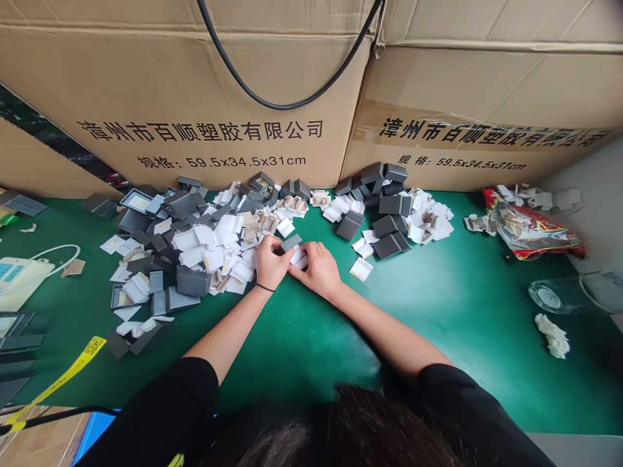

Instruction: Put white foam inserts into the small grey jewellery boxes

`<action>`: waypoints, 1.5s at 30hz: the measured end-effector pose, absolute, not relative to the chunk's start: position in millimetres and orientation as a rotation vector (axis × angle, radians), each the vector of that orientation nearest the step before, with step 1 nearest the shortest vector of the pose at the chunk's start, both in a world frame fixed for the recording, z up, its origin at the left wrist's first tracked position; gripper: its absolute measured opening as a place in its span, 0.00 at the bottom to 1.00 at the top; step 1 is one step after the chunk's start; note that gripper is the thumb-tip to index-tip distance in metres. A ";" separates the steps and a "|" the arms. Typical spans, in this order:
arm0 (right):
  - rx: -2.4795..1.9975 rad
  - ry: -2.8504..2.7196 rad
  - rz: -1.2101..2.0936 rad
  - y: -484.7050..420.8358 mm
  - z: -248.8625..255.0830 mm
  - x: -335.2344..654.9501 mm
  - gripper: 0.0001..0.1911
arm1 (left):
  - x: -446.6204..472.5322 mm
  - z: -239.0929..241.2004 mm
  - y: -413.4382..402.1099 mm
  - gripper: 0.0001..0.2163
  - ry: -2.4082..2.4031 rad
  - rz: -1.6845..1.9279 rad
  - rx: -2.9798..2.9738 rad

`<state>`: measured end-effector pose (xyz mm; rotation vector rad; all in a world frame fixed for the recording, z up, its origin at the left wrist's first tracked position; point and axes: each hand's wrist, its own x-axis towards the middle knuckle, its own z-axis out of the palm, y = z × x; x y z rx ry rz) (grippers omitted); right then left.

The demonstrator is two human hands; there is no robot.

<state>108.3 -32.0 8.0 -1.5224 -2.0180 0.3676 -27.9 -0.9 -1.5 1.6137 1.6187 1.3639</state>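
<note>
My left hand (269,261) and my right hand (317,267) meet at the middle of the green table (452,305), fingers curled. Between them they hold a small grey box (292,242) with a white insert (299,258) just under it. A thin black band circles my left wrist. To the left spreads a heap of small grey boxes and white inserts (195,240). A second pile of grey boxes (384,207) lies to the right of my hands, with one white insert (361,268) lying apart close to my right hand.
Two big cardboard cartons (233,84) wall off the back, a black cable (287,104) hanging across them. A red snack bag (533,230), a clear glass (574,292) and crumpled tissue (552,335) sit right. A white device (19,279) and yellow tape (73,370) lie left.
</note>
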 end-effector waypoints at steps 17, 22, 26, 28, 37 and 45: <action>-1.384 -1.487 0.890 -18.7 9.2 119.9 0.16 | -21.9 7.9 -5.9 0.10 1.297 1.424 1.487; -1.311 -1.441 1.097 -14.5 11.2 123.7 0.16 | -21.0 13.7 -7.5 0.13 1.179 1.463 1.521; -1.249 -1.373 1.182 -12.5 11.8 125.8 0.15 | -20.9 13.6 -7.5 0.13 1.159 1.403 1.503; -1.245 -1.325 1.183 -12.1 11.6 126.2 0.14 | -20.5 12.9 -7.6 0.13 1.169 1.347 1.490; -1.200 -1.034 1.317 -7.7 10.2 128.2 0.14 | -24.0 6.7 -4.9 0.23 1.036 1.150 1.421; -1.123 -1.033 1.463 -5.5 10.9 130.8 0.16 | -33.0 6.0 3.3 0.26 0.870 0.959 1.513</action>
